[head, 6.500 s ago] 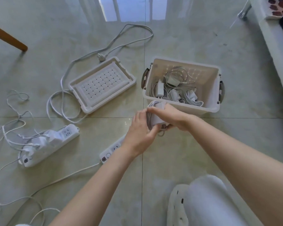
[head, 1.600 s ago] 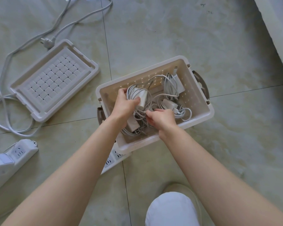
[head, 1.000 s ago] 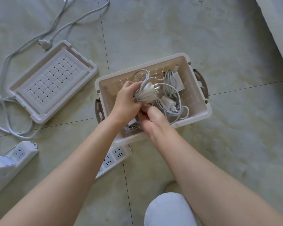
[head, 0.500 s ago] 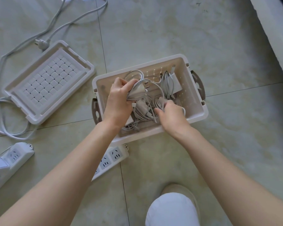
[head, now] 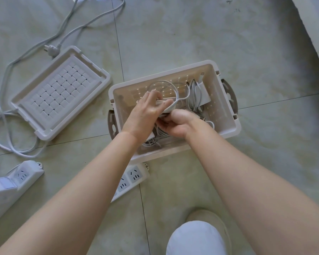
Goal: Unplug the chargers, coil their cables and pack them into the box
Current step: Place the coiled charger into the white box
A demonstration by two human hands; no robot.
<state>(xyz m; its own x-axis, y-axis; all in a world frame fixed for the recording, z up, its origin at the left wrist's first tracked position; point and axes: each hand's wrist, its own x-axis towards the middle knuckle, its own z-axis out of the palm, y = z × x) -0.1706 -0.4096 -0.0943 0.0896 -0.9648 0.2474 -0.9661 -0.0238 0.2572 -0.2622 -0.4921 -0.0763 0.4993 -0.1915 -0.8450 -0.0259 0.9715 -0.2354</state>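
Both hands are down in the box (head: 237, 127): left hand (head: 145, 113) grips a charger (head: 168, 106) under curled fingers; right hand (head: 177, 124) just beneath, fist closed, seemingly round its cable (head: 162, 81).

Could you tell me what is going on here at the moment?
A person is packing chargers into an open box on the floor. The left hand grips a white charger over the box, and the right hand is curled around cables just beneath it. More coiled chargers lie inside. The lid lies to one side, and a power strip lies by the box.
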